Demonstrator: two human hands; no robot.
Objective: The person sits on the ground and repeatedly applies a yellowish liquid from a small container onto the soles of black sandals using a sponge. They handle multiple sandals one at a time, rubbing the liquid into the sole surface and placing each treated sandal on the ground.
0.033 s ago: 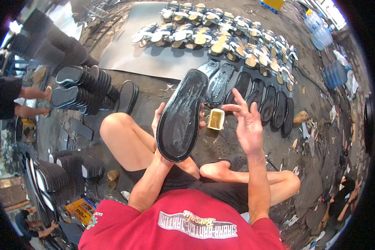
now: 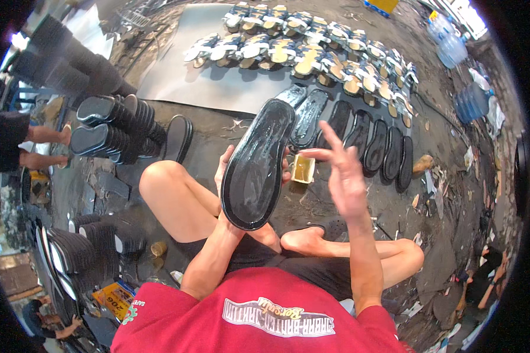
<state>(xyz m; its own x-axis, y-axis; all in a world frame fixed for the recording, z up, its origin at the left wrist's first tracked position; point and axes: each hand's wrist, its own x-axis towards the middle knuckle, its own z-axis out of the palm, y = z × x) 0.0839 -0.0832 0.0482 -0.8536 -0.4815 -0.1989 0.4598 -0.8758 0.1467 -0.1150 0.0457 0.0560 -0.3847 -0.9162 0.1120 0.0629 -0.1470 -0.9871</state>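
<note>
A black shoe sole [image 2: 256, 170] with wet, shiny streaks on its upper half is held up over my lap. My left hand [image 2: 226, 163] grips it from beneath, the fingers showing at both edges and the palm hidden. To the right of the sole, my right hand [image 2: 345, 182] is raised with fingers apart, slightly blurred and holding nothing. Just left of its fingertips, on the ground, is a small pale square container [image 2: 302, 170] of yellowish liquid. Beyond it lies a row of black soles [image 2: 376, 147]; a sole at the row's left [image 2: 310, 117] has a glossy wet coat.
Sandal uppers on forms [image 2: 282, 52] stand in rows at the back, partly on a pale sheet [image 2: 176, 76]. Stacked soles [image 2: 118, 120] are at the left, more [image 2: 79, 247] at lower left. Blue water bottles [image 2: 471, 103] stand far right. Other people's legs [image 2: 44, 147] show far left.
My right hand has shifted slightly left, its fingers closer to the held sole. The sole and my left hand look nearly unmoved.
</note>
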